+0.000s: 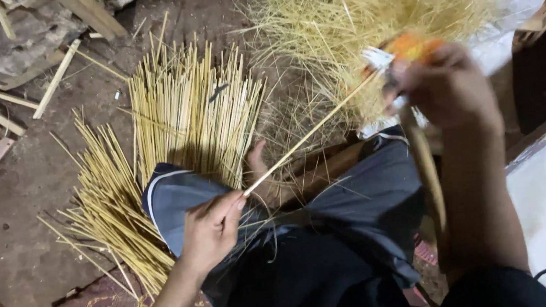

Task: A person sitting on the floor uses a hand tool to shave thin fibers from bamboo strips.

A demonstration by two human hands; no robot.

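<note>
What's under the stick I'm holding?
Under the stick show a bare foot, gray shorts and loose shavings near the right hand. The floor beneath the shavings is covered.

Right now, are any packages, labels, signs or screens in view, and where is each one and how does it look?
No packages, signs or screens show.
Only faint yellowish markings on the dark floor, bottom left, too blurred to tell as a label.
The left hand pinches one end of a thin bamboo stick; the right hand grips an orange-handled tool, blurred, at its other end.
Pale yellow sticks lie fanned on the floor.
</note>
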